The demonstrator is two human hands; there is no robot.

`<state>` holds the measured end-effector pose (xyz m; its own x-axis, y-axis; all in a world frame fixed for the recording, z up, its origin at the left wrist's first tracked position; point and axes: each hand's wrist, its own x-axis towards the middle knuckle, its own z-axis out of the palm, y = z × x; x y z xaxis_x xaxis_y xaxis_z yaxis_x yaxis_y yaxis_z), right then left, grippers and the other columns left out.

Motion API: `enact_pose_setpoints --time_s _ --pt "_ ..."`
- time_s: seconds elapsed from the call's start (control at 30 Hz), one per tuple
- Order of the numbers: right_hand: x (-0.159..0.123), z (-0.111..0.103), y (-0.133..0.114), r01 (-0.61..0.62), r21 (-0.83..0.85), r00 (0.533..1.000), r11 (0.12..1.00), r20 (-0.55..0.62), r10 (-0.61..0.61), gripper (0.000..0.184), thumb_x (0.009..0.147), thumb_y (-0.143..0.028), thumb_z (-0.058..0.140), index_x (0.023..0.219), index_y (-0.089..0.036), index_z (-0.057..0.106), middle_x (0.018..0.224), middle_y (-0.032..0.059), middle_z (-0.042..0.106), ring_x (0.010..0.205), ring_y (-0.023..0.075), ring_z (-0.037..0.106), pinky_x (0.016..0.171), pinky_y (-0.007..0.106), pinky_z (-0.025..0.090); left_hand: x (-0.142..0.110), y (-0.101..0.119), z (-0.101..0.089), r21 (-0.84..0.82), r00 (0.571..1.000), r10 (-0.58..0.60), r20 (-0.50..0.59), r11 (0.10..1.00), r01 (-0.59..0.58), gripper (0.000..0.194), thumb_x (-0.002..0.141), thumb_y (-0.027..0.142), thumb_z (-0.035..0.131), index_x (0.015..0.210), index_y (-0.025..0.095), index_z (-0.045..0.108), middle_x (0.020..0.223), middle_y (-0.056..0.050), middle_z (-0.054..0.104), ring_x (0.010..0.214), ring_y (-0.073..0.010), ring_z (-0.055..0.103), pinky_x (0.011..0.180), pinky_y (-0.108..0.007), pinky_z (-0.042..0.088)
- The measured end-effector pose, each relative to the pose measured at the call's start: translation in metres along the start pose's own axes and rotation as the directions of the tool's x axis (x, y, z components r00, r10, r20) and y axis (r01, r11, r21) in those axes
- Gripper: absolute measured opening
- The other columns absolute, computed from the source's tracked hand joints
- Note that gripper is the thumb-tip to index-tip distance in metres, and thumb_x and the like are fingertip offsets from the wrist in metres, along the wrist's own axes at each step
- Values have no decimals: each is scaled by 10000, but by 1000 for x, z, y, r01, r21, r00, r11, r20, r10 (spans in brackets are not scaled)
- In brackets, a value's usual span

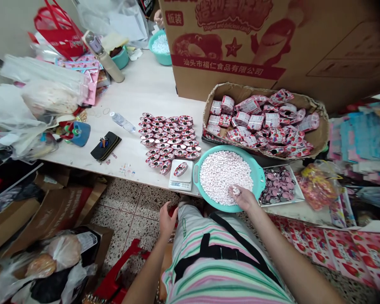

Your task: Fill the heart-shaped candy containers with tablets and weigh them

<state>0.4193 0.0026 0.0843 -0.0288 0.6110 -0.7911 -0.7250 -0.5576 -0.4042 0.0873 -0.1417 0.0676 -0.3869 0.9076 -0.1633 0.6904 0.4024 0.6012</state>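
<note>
My right hand (242, 197) reaches into a teal plastic basin (261, 179) heaped with small white candies (221, 177), its curled fingers closing on some of them. My left hand (167, 220) hangs open and holds nothing, just below the table's front edge and near a small digital scale (179, 185). On the scale lies an oval red-and-white candy case (180, 169). Many similar cases (166, 137) stand in packed rows on the table beside it. A shallow cardboard tray (266, 122) behind the basin holds strawberry-printed packets.
A white tray of round lids (278, 185) sits right of the basin. A large printed carton (228, 50) stands at the back. Beyond it, a person's hand (158, 17) is near a second teal bowl (160, 48). Plastic bags crowd the left, and a red stool (120, 266) stands below.
</note>
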Motion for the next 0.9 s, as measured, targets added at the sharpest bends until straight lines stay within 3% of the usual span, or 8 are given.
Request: enact_pose_setpoints --time_s 0.1,0.2,0.27,0.37,0.47,0.6,0.77,0.9 --pt "1 4 5 52 -226 985 973 -148 -87 203 608 -92 698 722 -192 563 656 -9 635 624 122 637 586 215 566 -5 -4 -1 9 1000 -16 -6 1000 17 448 780 464 546 1119 171 522 1105 -117 598 1066 -271 546 942 -453 439" --pt "1 7 3 84 -370 972 925 -172 -157 214 568 -155 738 735 -175 606 643 -13 643 582 116 625 541 189 531 -8 -7 -2 10 999 -40 -5 999 40 453 776 471 546 1120 177 530 1093 -113 606 1055 -273 552 929 -451 448" --pt "1 8 0 103 -557 967 824 -137 -213 202 580 -243 731 733 -159 629 605 -4 640 531 119 603 497 198 497 -9 -9 -3 5 998 -54 -13 999 54 460 776 475 545 1122 173 530 1091 -116 604 1054 -274 550 936 -454 444" --pt "-1 10 -5 127 -799 960 588 -49 -274 264 630 -411 663 670 -152 635 562 18 632 470 125 558 450 224 435 -9 -12 -3 -8 997 -67 -24 998 67 457 782 479 538 1123 174 529 1093 -116 599 1050 -272 552 943 -457 440" --pt "-5 18 -7 140 -848 950 512 -30 -310 357 634 -511 621 625 -154 623 512 11 593 413 110 478 410 236 351 -8 -15 -4 -14 997 -79 -26 997 78 449 788 475 534 1124 178 524 1090 -110 599 1048 -269 551 945 -459 438" --pt "-13 38 -5 115 -779 966 616 -56 -251 385 637 -533 608 709 -155 622 497 -32 517 386 77 376 394 227 261 -6 -21 -4 -22 996 -84 -13 996 84 422 796 465 528 1106 180 528 1081 -102 603 1050 -267 548 954 -462 430" --pt "-16 72 -4 85 -576 994 813 101 -32 250 631 -402 621 726 -171 618 622 -9 552 495 83 446 475 224 351 -4 -24 -3 -41 995 -98 -31 994 96 397 797 455 530 1088 185 537 1059 -102 610 1037 -266 554 954 -470 430" --pt "-15 105 2 129 -606 966 785 256 39 254 633 -389 652 762 -170 638 652 -8 540 528 78 434 502 220 342 -4 -26 -4 -73 992 -118 -49 991 114 375 799 443 524 1073 187 545 1044 -99 617 1026 -259 567 941 -467 444"
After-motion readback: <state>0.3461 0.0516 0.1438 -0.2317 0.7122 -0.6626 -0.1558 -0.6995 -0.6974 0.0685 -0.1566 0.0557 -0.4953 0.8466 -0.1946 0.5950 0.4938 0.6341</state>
